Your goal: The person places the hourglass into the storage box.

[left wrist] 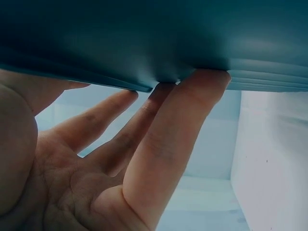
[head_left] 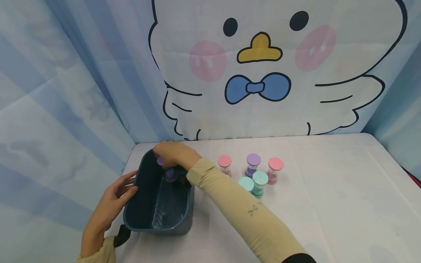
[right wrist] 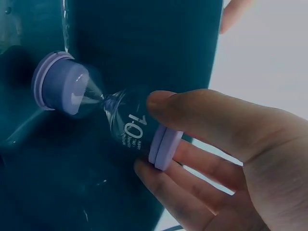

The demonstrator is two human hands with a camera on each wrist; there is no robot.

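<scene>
In the head view, one purple hourglass [head_left: 170, 175] is inside the bin [head_left: 185, 224]; we count five more hourglasses [head_left: 260, 178] outside, on the surface [head_left: 335, 204]. Left wrist: the left hand [left wrist: 91, 178] touches the bin, fingers spread. Right wrist: the right hand's [right wrist: 226, 132] fingers pinch the purple hourglass; we read "10" [right wrist: 134, 126], smaller print [right wrist: 132, 140] illegible.

Counting now, and it's one bin [head_left: 141, 206] I've got here, two hands of mine, left hand [head_left: 112, 201] and right hand [head_left: 175, 154], at the bin, one purple hourglass [right wrist: 103, 102] inside it, and over to the right of the bin, five more: two pink hourglasses [head_left: 225, 163] [head_left: 275, 167], two mint hourglasses [head_left: 260, 180] [head_left: 246, 183], one lone lilac-capped hourglass [head_left: 253, 163]
</scene>
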